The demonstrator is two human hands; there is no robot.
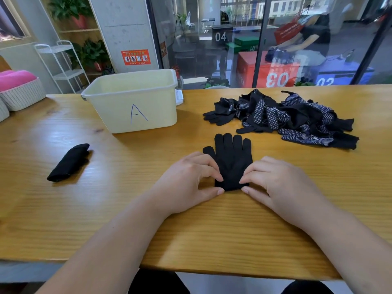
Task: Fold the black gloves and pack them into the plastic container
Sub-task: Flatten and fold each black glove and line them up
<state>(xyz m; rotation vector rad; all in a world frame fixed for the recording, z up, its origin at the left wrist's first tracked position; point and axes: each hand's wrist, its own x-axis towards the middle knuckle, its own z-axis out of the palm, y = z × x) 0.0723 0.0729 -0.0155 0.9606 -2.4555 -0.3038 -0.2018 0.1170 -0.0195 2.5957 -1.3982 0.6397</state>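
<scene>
A black glove [231,158] lies flat on the wooden table [127,209], fingers pointing away from me. My left hand [188,179] pinches the left corner of its cuff between thumb and fingers. My right hand [277,183] pinches the right corner the same way. A pile of black gloves with white dots [292,117] sits at the back right. One folded black glove [69,162] lies to the left. The pale yellow plastic container [135,102], marked with a blue "A", stands behind it; its inside shows no gloves from here.
A white woven basket with a pink cushion [21,90] stands at the far left edge. A white object [179,97] peeks out behind the container. A glass wall runs behind the table. The table's near edge is close to my body.
</scene>
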